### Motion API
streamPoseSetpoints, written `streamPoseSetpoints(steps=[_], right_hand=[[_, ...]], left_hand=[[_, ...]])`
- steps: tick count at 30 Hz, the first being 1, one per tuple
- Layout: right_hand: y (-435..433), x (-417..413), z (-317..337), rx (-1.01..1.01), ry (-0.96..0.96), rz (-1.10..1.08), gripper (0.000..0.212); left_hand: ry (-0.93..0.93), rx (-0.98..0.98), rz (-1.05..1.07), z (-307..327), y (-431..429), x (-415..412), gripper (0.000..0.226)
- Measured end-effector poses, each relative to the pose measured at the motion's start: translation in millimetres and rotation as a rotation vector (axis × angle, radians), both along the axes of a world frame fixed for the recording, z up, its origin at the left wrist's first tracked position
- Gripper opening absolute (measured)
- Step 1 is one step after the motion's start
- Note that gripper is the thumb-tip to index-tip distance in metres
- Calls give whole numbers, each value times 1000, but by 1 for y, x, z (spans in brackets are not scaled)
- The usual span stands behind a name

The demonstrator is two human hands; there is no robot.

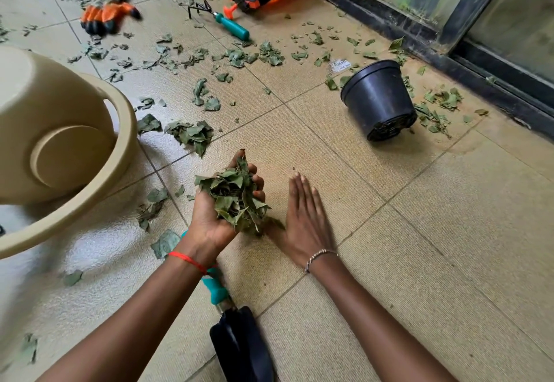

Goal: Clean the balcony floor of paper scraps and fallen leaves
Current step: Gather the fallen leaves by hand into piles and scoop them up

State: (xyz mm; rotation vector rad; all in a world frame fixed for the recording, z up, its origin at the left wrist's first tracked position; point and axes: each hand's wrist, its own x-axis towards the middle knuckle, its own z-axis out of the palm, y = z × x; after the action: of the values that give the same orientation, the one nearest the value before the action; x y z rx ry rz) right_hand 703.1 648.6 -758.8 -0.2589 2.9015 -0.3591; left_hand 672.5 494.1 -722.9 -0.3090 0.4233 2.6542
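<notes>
One handful of leaves (236, 198) sits in the left hand (215, 219), whose fingers curl up round it, forward-left of the black pot (377, 99). Right hand (302, 219): flat, fingers straight and together, holding nothing, thumb side against the bottom of the handful. Loose leaves (192, 134) lie on the floor (419, 231) around the pot and far to its left. Paper scrap (340, 65): just behind the pot. Beige tub (60, 141): tipped over, well left of the pot.
</notes>
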Motion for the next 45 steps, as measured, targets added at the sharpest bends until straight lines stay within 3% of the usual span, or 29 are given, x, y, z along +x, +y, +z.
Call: streamPoseSetpoints(steps=[5, 8, 13, 15, 18, 22, 26, 33, 38, 40, 43, 45], right_hand=[[-13, 6, -3, -241, -41, 190, 112], [-23, 16, -4, -215, 22, 225, 108], [-41, -4, -4, -227, 101, 97, 91], [-46, -16, -6, -242, 139, 111, 70], [-51, -29, -12, -287, 179, 160, 68], [-55, -37, -21, -356, 212, 271, 43], [-53, -33, -25, -523, 139, 238, 37], [-29, -16, -20, -490, 340, 181, 31], [-16, -10, -14, -405, 410, 165, 49], [-12, -3, -9, -294, 307, 169, 42], [-5, 10, -17, -151, 129, 245, 59], [-1, 17, -17, -156, 196, 294, 50]], left_hand=[[23, 9, 46, 4, -16, 0, 69], [-4, 40, 81, 5, -23, -1, 77], [0, 10, 101, -3, -29, -2, 69], [-12, 20, 118, -6, -33, -2, 62], [-18, 18, 129, -8, -36, -3, 53], [-28, 17, 130, -8, -36, -4, 57], [-32, 29, 113, -9, -32, -4, 64], [-43, 34, 161, -4, -40, -4, 67], [-52, 23, 173, -3, -42, -3, 73], [-79, 14, 167, -1, -38, -2, 65], [-125, -33, 176, 0, -35, -2, 36], [-99, 2, 175, 0, -33, -1, 49]])
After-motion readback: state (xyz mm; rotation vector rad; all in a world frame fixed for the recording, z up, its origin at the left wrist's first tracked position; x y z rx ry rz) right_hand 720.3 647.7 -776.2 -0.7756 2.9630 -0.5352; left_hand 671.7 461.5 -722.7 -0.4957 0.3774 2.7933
